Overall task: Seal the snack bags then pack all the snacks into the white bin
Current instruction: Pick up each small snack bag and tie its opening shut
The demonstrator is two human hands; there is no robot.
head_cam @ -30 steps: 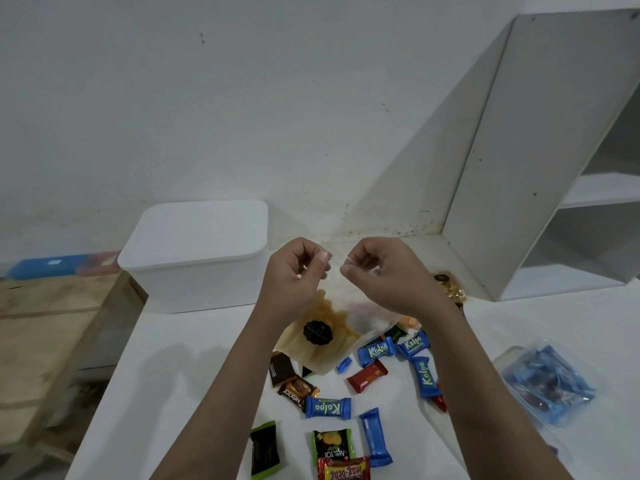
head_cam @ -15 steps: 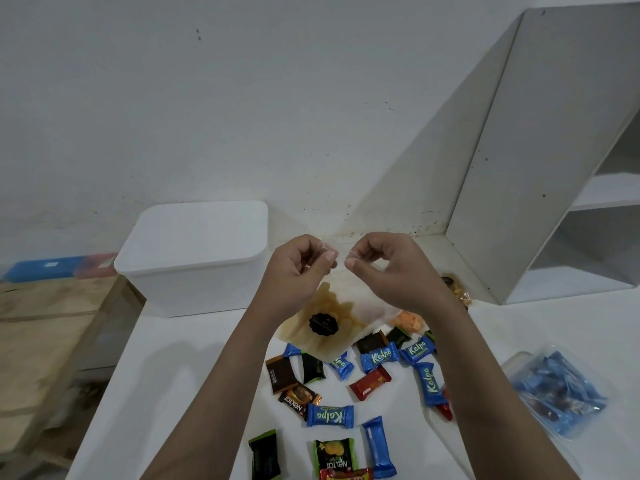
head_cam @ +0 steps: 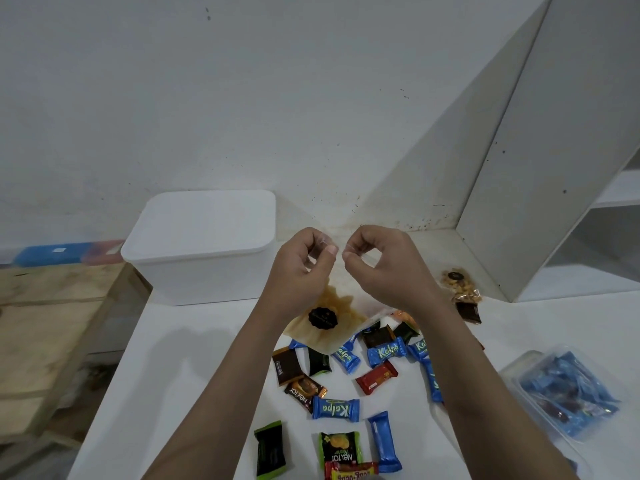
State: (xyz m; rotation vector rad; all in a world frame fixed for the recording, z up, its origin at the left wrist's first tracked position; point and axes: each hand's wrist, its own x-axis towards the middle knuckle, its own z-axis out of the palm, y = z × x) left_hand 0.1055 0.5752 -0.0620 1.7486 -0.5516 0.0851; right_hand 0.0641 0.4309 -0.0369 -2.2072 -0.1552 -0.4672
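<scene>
Two hands up at centre, we pinch the top edge of a clear snack bag (head_cam: 327, 318): left hand (head_cam: 299, 268) grips the left corner between thumb and forefinger, right hand (head_cam: 384, 263) grips the right corner the same way, other fingers curled. Bag hangs below our hands, brownish contents and a round black label showing, its lower edge over the loose candies (head_cam: 346, 386) scattered at 6 o'clock on the white table (head_cam: 180, 375). White bin (head_cam: 204, 244) sits at 10 o'clock from the hands, near the wall, lid on. Second small snack bag (head_cam: 459, 285) lies at 3 o'clock. Clear bag of blue candies (head_cam: 568, 393) at 4 o'clock.
</scene>
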